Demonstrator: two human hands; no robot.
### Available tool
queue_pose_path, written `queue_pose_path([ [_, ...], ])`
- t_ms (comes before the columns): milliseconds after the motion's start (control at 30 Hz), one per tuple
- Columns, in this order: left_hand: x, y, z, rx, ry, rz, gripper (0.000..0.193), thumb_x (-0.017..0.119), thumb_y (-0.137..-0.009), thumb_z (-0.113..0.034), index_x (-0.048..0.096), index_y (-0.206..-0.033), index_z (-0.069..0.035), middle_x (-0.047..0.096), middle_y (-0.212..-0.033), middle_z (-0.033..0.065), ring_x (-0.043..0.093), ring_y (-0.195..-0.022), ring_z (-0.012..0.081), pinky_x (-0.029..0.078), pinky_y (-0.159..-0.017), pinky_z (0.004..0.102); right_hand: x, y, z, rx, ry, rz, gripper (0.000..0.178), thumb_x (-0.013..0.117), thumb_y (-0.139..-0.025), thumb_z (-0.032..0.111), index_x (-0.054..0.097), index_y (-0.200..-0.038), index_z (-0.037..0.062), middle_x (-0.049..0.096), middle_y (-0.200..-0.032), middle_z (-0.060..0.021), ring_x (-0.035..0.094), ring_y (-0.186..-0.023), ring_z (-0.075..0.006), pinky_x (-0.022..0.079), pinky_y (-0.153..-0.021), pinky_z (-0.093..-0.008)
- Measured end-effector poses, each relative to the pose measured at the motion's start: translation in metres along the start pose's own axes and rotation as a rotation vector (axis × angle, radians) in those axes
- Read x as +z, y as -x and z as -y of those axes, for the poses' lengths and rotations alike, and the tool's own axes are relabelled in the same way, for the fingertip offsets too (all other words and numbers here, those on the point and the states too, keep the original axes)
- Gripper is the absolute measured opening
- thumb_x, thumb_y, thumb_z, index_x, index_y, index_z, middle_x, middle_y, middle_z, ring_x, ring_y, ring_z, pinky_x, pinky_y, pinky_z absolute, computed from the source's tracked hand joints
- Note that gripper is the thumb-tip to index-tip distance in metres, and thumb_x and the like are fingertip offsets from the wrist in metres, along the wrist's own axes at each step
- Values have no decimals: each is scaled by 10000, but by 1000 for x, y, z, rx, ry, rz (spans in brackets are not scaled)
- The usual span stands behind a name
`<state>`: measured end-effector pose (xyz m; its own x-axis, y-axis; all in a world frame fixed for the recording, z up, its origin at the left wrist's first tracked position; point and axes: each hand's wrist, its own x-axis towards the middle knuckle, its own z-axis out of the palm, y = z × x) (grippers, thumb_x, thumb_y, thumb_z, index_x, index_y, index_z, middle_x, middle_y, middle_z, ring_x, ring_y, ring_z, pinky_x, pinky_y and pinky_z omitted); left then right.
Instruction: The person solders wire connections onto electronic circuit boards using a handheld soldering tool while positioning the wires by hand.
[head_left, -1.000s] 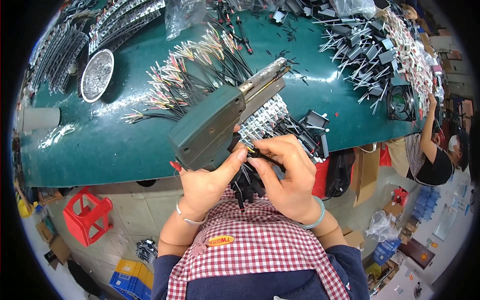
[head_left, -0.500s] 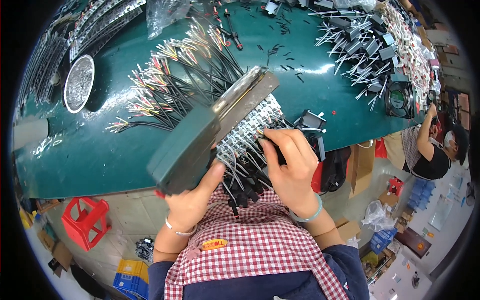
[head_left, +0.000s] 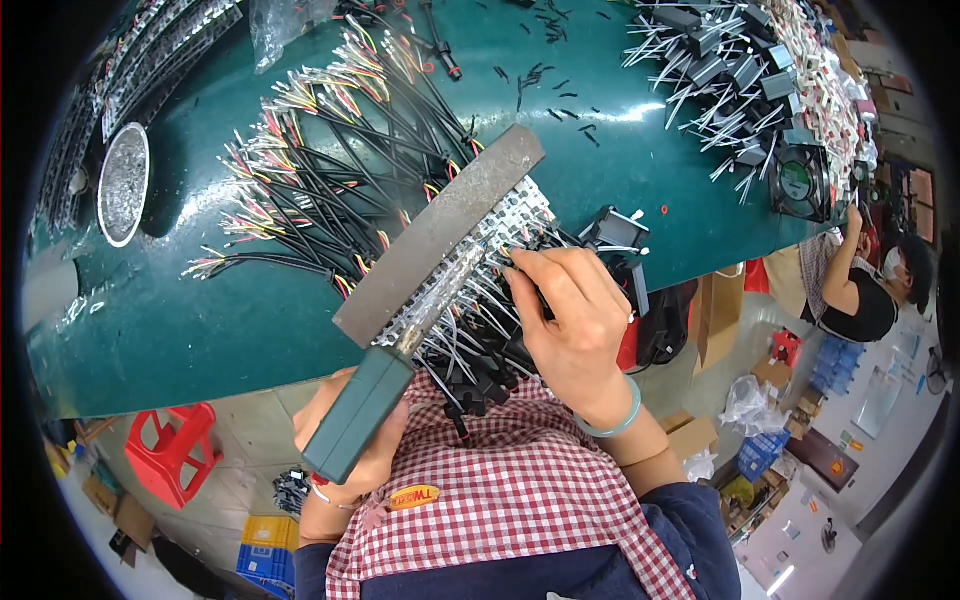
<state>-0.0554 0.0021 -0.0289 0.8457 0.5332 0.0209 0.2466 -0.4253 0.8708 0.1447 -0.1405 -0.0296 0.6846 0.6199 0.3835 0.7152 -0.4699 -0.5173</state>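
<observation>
My left hand (head_left: 385,440) wraps around the dark green block handle (head_left: 358,418) of a tool; part of that hand is hidden behind the block. A worn metal shaft (head_left: 440,305) runs up from the handle, beside a wide flat grey metal bar (head_left: 450,235). Along the bar lies a white panel of small circuit boards (head_left: 530,205), with many grey wires (head_left: 455,340) fanning toward me. Black connectors (head_left: 465,395) hang at their ends, over my apron. My right hand (head_left: 580,320) pinches at the wires on the panel's right side, thumb and index finger closed around a wire.
Bundles of black cables (head_left: 320,200) with stripped coloured ends cover the table's left middle. A metal bowl (head_left: 125,185) sits farther left. Black boxes with white leads (head_left: 710,75) and a small fan (head_left: 800,183) lie at right. A co-worker (head_left: 870,290) is at far right.
The green handle has swung down toward me with my left hand, baring the shaft and more of the grey bar. My right hand has shifted slightly left and stays at the wires.
</observation>
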Motion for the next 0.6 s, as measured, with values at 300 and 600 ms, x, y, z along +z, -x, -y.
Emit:
queue_pose_path([
  [300, 1, -13, -8, 155, -25, 12, 242, 749, -663, 35, 712, -901, 51, 677, -882, 163, 698, -749, 303, 566, -675, 349, 2, 2, -2, -19, 16, 16, 238, 753, -746, -28, 654, -962, 1, 597, -831, -101, 594, -692, -257, 490, -595, -356],
  [600, -1, -17, -6, 169, -99, 77, 276, 791, -704, -96, 706, -947, 3, 645, -845, 138, 621, -667, 282, 475, -613, 348, 0, -1, 4, 42, 42, 17, 233, 778, -700, -62, 696, -904, 15, 637, -792, -92, 630, -680, -245, 497, -585, -339],
])
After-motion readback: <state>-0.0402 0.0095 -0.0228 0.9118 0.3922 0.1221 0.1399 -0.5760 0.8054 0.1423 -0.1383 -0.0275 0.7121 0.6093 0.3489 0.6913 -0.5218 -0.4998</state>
